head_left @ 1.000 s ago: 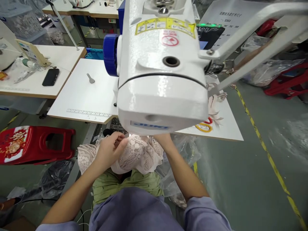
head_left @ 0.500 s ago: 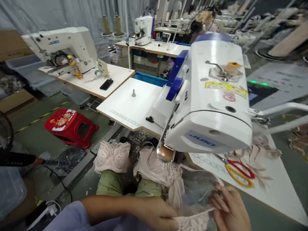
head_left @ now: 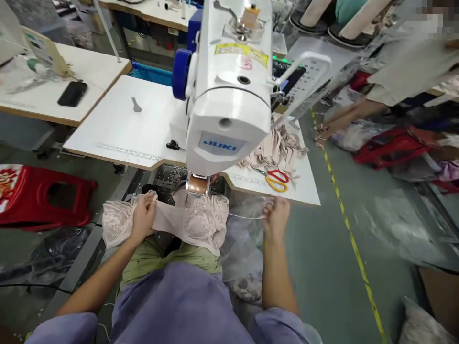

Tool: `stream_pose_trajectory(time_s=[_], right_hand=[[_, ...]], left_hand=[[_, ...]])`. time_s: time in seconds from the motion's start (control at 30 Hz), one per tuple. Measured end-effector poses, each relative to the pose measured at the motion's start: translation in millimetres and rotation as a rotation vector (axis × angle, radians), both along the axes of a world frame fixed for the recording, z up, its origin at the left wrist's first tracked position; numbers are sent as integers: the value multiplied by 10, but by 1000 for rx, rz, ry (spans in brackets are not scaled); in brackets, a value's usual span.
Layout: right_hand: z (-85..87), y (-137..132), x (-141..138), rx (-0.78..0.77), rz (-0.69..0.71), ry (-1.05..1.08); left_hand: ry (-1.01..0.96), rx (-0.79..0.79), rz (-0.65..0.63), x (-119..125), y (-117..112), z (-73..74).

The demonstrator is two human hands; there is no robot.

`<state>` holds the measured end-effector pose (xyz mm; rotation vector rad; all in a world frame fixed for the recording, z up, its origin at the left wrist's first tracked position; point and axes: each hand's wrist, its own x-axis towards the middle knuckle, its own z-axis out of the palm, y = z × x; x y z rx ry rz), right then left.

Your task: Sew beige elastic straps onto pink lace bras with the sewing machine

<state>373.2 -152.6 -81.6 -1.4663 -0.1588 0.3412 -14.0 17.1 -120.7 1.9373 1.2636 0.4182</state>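
A beige lace bra [head_left: 201, 222] is stretched sideways over my lap, just below the sewing machine's head [head_left: 225, 129]. My left hand [head_left: 144, 215] is closed on the plain band at its left end. Out to the right, my right hand [head_left: 277, 217] pinches a thin pale strip [head_left: 247, 217] that runs from the bra's right side. Whether this is a strap or elastic I cannot tell. A second beige bra [head_left: 116, 220] lies on my left thigh, partly behind my left hand. Beneath the strip hangs a clear plastic bag [head_left: 238, 260] with pale pieces at its bottom.
Red-and-yellow scissors [head_left: 276, 180] and a heap of beige straps [head_left: 276, 148] lie on the table right of the machine. A phone [head_left: 72, 93] rests on the left table. A red stool [head_left: 46, 196] stands at left. Another person's arm [head_left: 344, 117] shows at right.
My view has swung right and down. Both hands have moved up from the lower right and spread apart, and the bra is now pulled out between them under the machine head.
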Motion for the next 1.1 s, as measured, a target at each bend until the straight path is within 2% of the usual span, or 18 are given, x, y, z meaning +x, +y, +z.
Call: stream_pose_trajectory(time_s=[0.07,0.13,0.23,0.27,0.33,0.4,0.47,0.63,0.8,0.97,1.1], right_hand=[[-83,53,-357,-44,105,-21],[-118,76,-806,-92,296,-45],[-56,34,-1393,-166,671,-181],[-13,11,-1522,-186,760,-233],[85,-25,-1670,-229,836,-326],[175,-34,-1711,-274,864,-426],[246,-22,-1704,-309,902,-521],[343,18,-1642,-379,1047,-600],[388,35,-1578,-359,1170,-563],[409,40,-1535,-342,1156,-435],[348,67,-1416,-316,1000,-206]], left_hand=[[-17,61,88,100,-8,30],[-44,77,53,217,-62,141],[-96,20,-164,396,-180,436],[-114,-12,-257,448,-221,548],[-141,-62,-456,526,-302,751],[-138,-49,-575,562,-375,885],[-116,6,-596,560,-437,935],[-59,143,-515,499,-548,876],[-129,141,-474,483,-650,812],[-129,101,-503,488,-631,784],[-154,21,-629,441,-482,842]])
